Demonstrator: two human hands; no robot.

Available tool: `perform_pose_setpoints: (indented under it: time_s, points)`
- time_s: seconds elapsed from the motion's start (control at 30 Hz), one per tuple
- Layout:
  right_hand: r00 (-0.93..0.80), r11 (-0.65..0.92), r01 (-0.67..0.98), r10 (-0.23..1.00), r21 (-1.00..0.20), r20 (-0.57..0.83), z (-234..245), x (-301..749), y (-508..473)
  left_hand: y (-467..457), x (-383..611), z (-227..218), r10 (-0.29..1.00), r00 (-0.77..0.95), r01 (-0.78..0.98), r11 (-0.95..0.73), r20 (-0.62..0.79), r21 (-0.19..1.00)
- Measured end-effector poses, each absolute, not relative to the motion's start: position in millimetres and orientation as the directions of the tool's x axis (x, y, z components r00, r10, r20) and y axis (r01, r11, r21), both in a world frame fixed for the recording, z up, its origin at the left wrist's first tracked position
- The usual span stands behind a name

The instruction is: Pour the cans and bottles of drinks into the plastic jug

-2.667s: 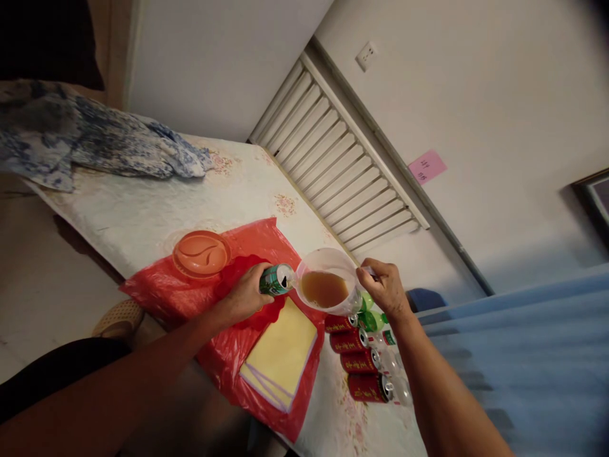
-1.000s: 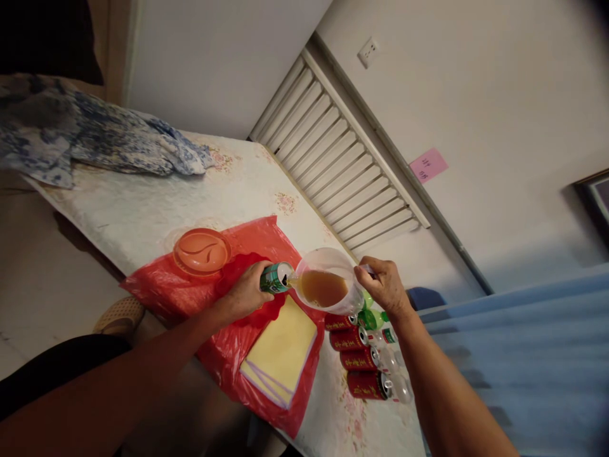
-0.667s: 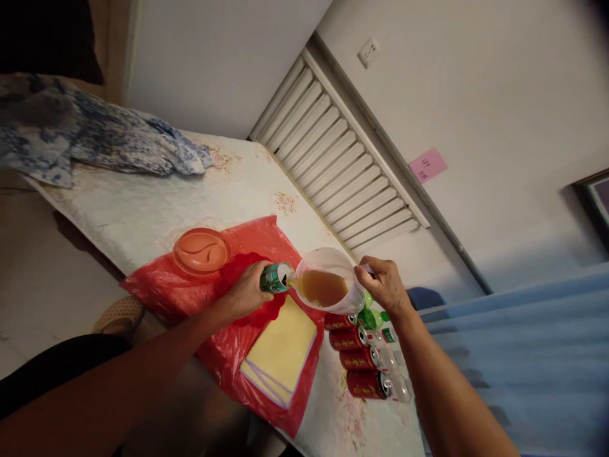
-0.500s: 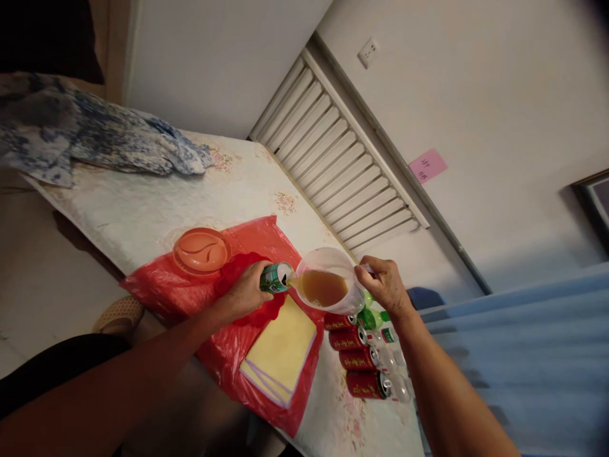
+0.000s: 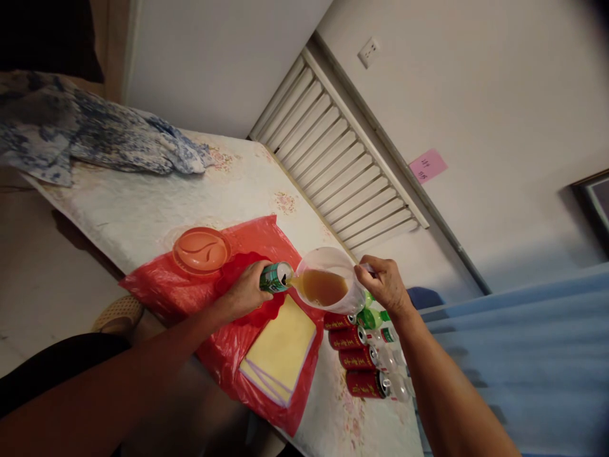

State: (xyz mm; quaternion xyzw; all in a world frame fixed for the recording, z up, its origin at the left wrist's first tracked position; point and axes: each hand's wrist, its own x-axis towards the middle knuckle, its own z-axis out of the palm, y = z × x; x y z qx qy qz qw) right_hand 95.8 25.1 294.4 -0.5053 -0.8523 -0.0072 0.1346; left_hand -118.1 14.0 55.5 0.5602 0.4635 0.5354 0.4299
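My left hand (image 5: 246, 293) is wrapped round a green drink can (image 5: 273, 278), its open top facing right. In my right hand (image 5: 380, 279) is the handle of a translucent plastic jug (image 5: 328, 260), tilted with its lip at the can's top. Brown liquid (image 5: 326, 287) lies in the jug, and a thin stream shows between lip and can. Beneath the can is a red scalloped dish (image 5: 271, 311), partly hidden by my left hand. A folded yellow cloth (image 5: 280, 349) with purple edging lies just below, on a red plastic sheet (image 5: 214, 355).
An orange round dish (image 5: 202, 249) sits left of the can. Several red cans (image 5: 358, 358), clear bottles (image 5: 399, 387) and a green bottle (image 5: 370, 317) stand below the jug. A patterned cloth (image 5: 137, 143) lies at the table's far left. A white radiator (image 5: 337, 152) lines the wall.
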Motion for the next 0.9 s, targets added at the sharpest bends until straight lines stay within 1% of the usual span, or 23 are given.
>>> perform_pose_setpoints:
  time_s: [0.17,0.37,0.6,0.9]
  points:
    - [-0.464,0.496,0.862,0.855,-0.107,0.232,295.2,95.9,25.6,14.2,-117.4,55.0,0.98,-0.004,0.062,-0.199,0.199,0.978]
    - [-0.457,0.492,0.862,0.858,-0.123,0.233,295.2,95.8,26.0,13.8,-117.6,55.7,0.98,0.002,0.066,-0.199,0.2,0.978]
    - [-0.46,0.493,0.863,0.858,-0.115,0.23,295.0,95.7,26.3,12.9,-119.0,58.6,0.982,0.023,0.072,-0.188,0.187,0.979]
    - [-0.454,0.487,0.865,0.862,-0.12,0.224,295.5,93.7,25.1,12.2,-118.5,58.3,0.983,0.0,0.067,-0.181,0.181,0.981]
